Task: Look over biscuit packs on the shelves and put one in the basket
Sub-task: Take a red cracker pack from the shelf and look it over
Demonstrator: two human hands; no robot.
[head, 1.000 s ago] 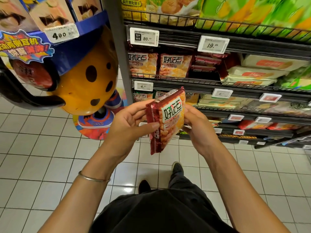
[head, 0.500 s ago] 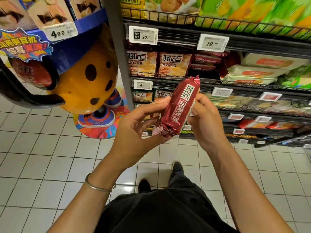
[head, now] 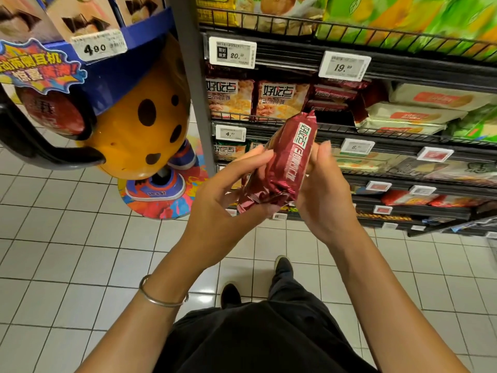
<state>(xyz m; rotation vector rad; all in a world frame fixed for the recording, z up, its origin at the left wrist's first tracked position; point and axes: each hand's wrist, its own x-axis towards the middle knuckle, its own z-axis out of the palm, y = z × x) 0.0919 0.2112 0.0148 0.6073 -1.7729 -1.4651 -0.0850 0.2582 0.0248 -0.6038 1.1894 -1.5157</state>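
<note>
- One orange spotted mascot figure [head: 134, 125] fills the far left under a blue display stand [head: 129, 74]. It has no part in the job, so keep your elbow off it when you turn.
- Your left hand [head: 223, 200] cups the lower crimped end of the biscuit pack [head: 285, 168], with the thumb laid along its near-left edge and the fingers curled beneath. A thin bangle [head: 161, 300] sits on that wrist.
- The pack is in the air between both hands, in front of the shelves [head: 416, 68]. It is tilted, its top seam pointing up and away and a narrow printed side facing you.
- Your right hand [head: 326, 195] wraps the pack's right side, fingers curled behind it and one fingertip showing above the edge.
- To look it over well, you should probably hold it lightly at the ends and roll it slowly so each face comes round to you. Avoid squeezing the middle, since biscuits likely crack easily.
- Further right, the shelves carry matching packs [head: 282, 99] and pale flat packs [head: 414, 114]. Check the price tags [head: 232, 52] before you settle.
- Hidden: the basket is nowhere in view, so find it before you let go. The pack's broad faces are turned away and its small print is too blurred to read. The lower shelves sit partly behind your hands.
</note>
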